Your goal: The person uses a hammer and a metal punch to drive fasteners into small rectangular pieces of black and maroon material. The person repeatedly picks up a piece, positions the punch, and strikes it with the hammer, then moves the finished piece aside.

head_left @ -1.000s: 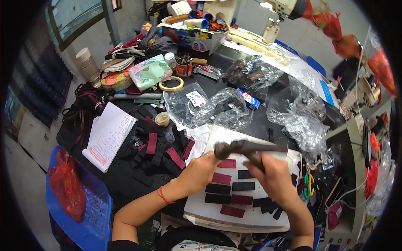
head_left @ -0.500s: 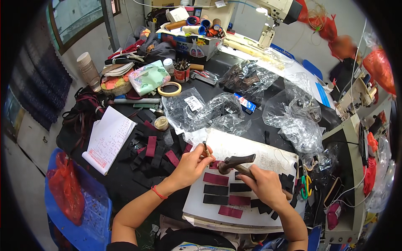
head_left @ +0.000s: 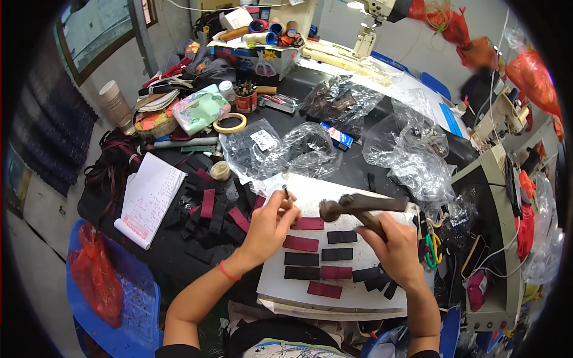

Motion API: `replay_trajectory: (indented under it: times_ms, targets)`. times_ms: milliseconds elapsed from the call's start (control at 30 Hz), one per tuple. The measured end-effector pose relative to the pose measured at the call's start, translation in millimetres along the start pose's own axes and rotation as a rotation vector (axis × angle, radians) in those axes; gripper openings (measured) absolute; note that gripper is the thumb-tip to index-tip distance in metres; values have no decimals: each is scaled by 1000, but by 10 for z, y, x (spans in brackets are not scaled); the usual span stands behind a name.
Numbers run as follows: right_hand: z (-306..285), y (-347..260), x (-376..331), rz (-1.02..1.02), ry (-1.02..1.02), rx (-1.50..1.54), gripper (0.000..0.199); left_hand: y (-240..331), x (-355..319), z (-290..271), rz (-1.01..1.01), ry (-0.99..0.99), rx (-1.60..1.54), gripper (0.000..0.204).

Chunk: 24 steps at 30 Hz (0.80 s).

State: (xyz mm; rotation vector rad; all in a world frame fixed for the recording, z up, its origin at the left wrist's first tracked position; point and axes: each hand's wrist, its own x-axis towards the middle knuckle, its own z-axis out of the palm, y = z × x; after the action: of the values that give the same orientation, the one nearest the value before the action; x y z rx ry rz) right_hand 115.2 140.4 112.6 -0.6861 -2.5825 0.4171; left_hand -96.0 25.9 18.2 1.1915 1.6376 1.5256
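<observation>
My right hand (head_left: 391,243) grips the handle of a worn dark hammer (head_left: 358,206), whose head lies level above a white work board (head_left: 334,286). My left hand (head_left: 267,224) pinches a small thin punch tool (head_left: 286,194) upright at the board's upper left corner. Several black and maroon leather strips (head_left: 316,258) lie in rows on the board, just below both hands. The tip of the tool under my fingers is hidden.
A heap of loose black and maroon strips (head_left: 209,212) lies left of the board, beside a notepad (head_left: 149,200). Crumpled clear plastic bags (head_left: 298,149) sit behind it. A tape roll (head_left: 230,123), a tin of tools (head_left: 245,98), green-handled scissors (head_left: 431,250) and a sewing machine (head_left: 370,24) surround the area.
The hammer has dropped from in front of both hands and then come up again to the right. My left hand moved up to the board's corner with the punch tool.
</observation>
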Motion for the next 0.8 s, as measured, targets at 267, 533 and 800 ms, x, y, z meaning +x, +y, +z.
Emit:
replay_trajectory:
  times_ms: [267, 533, 800]
  targets:
    - [-45, 159, -465, 208, -33, 67, 19, -105, -205, 248, -199, -147, -293, 19]
    - [45, 130, -486, 150, -37, 102, 19, -83, -236, 293, -126, -107, -144, 15]
    - [-264, -147, -416, 289, 307, 509, 13, 9, -341, 389, 315, -100, 334, 16]
